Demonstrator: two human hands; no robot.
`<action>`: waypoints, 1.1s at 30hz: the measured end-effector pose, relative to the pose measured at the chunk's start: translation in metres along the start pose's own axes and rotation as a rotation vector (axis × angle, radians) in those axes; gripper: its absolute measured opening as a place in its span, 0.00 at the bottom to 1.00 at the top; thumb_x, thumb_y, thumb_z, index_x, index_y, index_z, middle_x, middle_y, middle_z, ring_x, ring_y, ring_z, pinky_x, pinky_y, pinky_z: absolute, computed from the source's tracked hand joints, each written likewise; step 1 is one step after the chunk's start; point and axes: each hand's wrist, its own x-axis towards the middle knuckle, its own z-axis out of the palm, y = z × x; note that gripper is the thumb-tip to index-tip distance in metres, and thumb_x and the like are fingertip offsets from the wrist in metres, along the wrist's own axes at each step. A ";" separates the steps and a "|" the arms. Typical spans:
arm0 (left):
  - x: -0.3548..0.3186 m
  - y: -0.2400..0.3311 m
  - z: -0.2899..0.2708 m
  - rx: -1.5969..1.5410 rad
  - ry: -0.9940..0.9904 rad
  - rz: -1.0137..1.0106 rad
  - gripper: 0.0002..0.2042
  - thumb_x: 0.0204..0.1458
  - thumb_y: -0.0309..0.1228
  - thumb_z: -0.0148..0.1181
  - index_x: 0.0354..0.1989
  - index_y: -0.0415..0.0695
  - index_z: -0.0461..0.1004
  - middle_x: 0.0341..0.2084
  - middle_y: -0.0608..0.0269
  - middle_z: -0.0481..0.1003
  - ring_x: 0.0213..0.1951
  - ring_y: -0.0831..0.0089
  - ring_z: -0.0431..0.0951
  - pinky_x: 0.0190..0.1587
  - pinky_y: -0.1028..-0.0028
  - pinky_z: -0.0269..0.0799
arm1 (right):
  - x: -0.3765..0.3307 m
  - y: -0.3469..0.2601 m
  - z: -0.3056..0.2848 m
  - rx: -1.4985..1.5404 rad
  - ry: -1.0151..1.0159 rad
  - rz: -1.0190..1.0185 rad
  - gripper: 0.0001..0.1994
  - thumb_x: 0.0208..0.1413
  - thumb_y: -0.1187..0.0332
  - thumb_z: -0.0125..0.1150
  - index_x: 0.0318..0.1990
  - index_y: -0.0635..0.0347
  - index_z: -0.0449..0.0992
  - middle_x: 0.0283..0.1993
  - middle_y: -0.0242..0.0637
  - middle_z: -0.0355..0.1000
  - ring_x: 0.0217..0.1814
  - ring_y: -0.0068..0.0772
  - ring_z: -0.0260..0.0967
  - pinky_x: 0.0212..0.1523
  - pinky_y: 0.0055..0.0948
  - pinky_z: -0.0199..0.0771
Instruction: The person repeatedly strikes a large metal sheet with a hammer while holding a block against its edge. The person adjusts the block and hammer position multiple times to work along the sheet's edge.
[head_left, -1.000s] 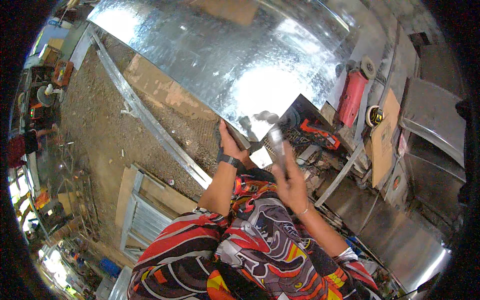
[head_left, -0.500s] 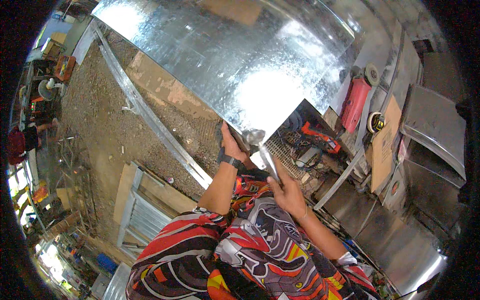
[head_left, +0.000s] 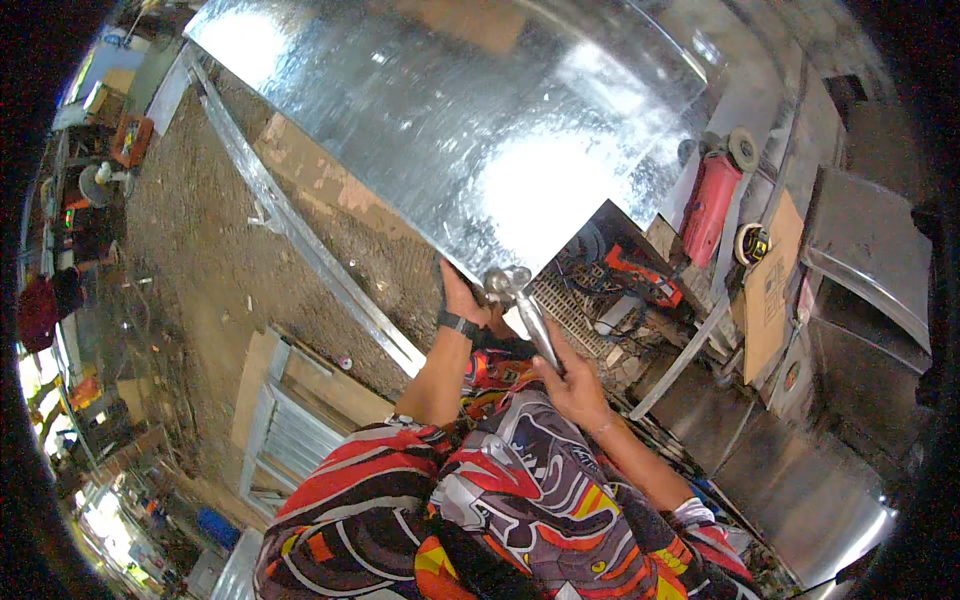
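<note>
Looking down from the head camera, the left hand [head_left: 462, 297] grips the near edge of a big shiny metal sheet [head_left: 450, 120], while the right hand [head_left: 572, 385] is clenched around snips [head_left: 520, 305] biting that edge. The cut looks barely begun, with nearly the whole sheet left uncut; a red grinder [head_left: 708, 205] lies just right of the sheet.

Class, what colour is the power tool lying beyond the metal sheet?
Red, with a pale round disc at its far end: the power tool shows best in the head view.

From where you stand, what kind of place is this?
Probably a sheet-metal workshop. A large galvanized sheet fills the view, a red power tool and a tape measure lie nearby, and more metal panels are stacked about.
</note>
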 end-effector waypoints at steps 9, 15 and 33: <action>-0.015 0.025 0.006 -0.001 -0.039 0.036 0.34 0.62 0.63 0.50 0.66 0.50 0.70 0.61 0.64 0.74 0.60 0.60 0.74 0.63 0.57 0.69 | 0.002 0.019 -0.049 -0.015 0.377 0.159 0.22 0.61 0.66 0.69 0.58 0.67 0.72 0.42 0.38 0.75 0.42 0.26 0.68 0.47 0.32 0.73; -0.015 0.075 -0.024 0.147 0.161 0.082 0.37 0.55 0.72 0.53 0.61 0.53 0.73 0.57 0.66 0.76 0.55 0.62 0.75 0.54 0.57 0.74 | -0.012 0.077 -0.038 -0.009 0.552 0.123 0.22 0.60 0.65 0.70 0.57 0.66 0.73 0.35 0.35 0.74 0.35 0.26 0.68 0.39 0.33 0.73; 0.018 0.133 0.098 0.924 -0.048 -0.040 0.49 0.54 0.74 0.53 0.74 0.49 0.62 0.67 0.58 0.68 0.66 0.59 0.68 0.68 0.56 0.62 | 0.027 -0.009 0.001 0.125 0.791 0.074 0.17 0.64 0.63 0.68 0.51 0.66 0.73 0.29 0.28 0.70 0.23 0.18 0.64 0.22 0.27 0.65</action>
